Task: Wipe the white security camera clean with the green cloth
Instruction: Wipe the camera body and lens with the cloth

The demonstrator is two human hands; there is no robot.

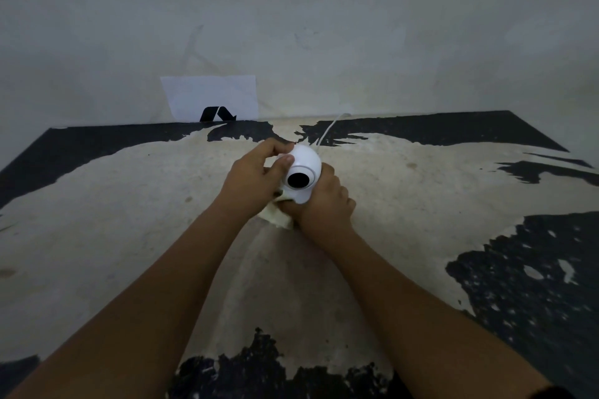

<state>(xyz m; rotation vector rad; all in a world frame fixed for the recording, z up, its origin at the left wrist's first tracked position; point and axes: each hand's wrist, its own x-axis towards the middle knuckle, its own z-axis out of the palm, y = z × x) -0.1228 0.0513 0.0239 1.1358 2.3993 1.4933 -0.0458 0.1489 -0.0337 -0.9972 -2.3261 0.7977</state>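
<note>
I take the white security camera [303,172] as my landmark; it sits near the middle of the worn table [129,204], its black lens [298,180] tilted up toward my view. My left hand [256,181] is on the camera's left side, fingers curled over the top of the round head and the thumb pressed beside the lens. I judge that grip is there to steady the head so it does not swivel or slide under rubbing. My right hand [324,201] is closed around the camera's lower right flank and base, fingers wrapped tight on the cloth [275,215], which looks pale in this dim light; a bunched corner of it pokes out below the camera, between my 2 wrists. How much cloth lies between palm and shell I cannot tell. The wiping looks to be under way on the base and side, with the lens face uncovered.

Behind the camera a thin white cable [329,126] runs to the wall, so turning the body far could tug it. A sheet of paper [210,97] leans on the wall, behind and left of the camera, well apart. Left, right and in front of the camera the table is open, and its near and side edges are far off.
</note>
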